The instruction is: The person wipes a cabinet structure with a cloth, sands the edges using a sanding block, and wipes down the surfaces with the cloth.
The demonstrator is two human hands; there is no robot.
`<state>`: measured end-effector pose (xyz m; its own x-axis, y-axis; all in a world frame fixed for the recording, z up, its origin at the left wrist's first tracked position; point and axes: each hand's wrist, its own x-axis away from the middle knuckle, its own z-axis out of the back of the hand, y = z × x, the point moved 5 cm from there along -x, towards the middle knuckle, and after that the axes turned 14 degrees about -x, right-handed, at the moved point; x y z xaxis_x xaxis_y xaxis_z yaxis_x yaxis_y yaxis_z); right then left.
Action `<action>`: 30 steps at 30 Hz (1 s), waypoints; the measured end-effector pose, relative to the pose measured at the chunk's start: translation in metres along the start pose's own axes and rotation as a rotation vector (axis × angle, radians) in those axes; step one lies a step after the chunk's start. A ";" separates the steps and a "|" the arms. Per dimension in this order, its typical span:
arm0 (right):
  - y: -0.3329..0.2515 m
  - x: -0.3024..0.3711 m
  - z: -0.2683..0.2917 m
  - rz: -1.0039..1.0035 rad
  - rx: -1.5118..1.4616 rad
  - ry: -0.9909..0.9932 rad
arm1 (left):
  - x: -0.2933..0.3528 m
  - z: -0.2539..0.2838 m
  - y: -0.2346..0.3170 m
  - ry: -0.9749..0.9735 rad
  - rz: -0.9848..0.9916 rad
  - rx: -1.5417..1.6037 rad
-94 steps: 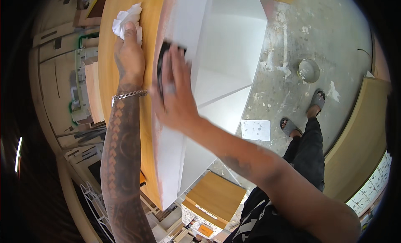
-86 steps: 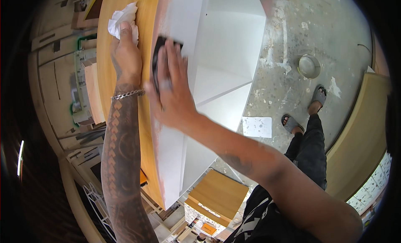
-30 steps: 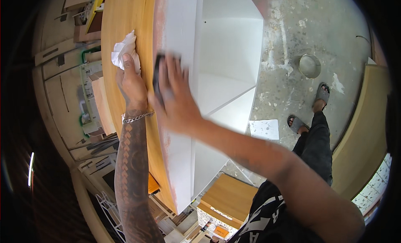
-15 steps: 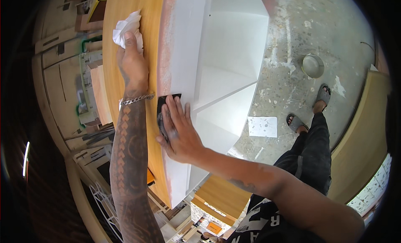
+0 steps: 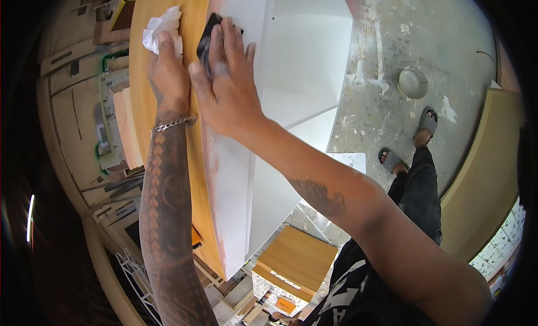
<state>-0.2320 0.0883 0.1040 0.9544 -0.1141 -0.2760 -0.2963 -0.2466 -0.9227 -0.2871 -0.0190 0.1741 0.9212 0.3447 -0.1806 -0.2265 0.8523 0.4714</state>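
My left hand (image 5: pixel 169 79) is closed around a crumpled white cloth or tissue (image 5: pixel 162 33) and rests on the wood-grain panel (image 5: pixel 195 6). Beside it, my right hand (image 5: pixel 227 96) presses a black piece of sandpaper (image 5: pixel 206 45), dusted pale, against the long edge of a white cabinet (image 5: pixel 232 191). Its fingers lie over the sandpaper, partly covering it. A rough pinkish strip of filler (image 5: pixel 211 152) runs along the seam between the wood-grain panel and the white face. White open compartments (image 5: pixel 305 51) lie to the right.
On the stained concrete floor (image 5: pixel 381 57) stand a round tin (image 5: pixel 413 82) and, lower, a white sheet (image 5: pixel 356 161). A wood-topped box (image 5: pixel 297 253) is near the bottom. At right curves a tan panel (image 5: pixel 482 174); boards (image 5: pixel 126 121) lie at left.
My right hand has slid the sandpaper far up along the cabinet edge, coming level with my left hand. The left hand keeps its hold on the white cloth; the view has shifted slightly.
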 end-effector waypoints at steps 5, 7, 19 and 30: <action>-0.019 0.053 -0.013 -0.031 -0.050 -0.038 | 0.002 0.008 -0.007 0.034 -0.046 -0.010; -0.009 0.040 -0.006 -0.032 -0.018 -0.014 | 0.003 -0.002 0.000 0.017 0.018 0.006; -0.009 0.006 -0.001 -0.033 -0.047 0.020 | -0.001 0.000 0.002 0.019 -0.104 0.098; 0.012 -0.133 0.043 0.051 -0.061 0.115 | -0.005 0.009 -0.016 0.031 -0.058 0.088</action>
<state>-0.3608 0.1421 0.1184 0.9284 -0.2365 -0.2867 -0.3498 -0.2953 -0.8891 -0.2849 -0.0382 0.1751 0.9214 0.3091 -0.2356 -0.1434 0.8339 0.5329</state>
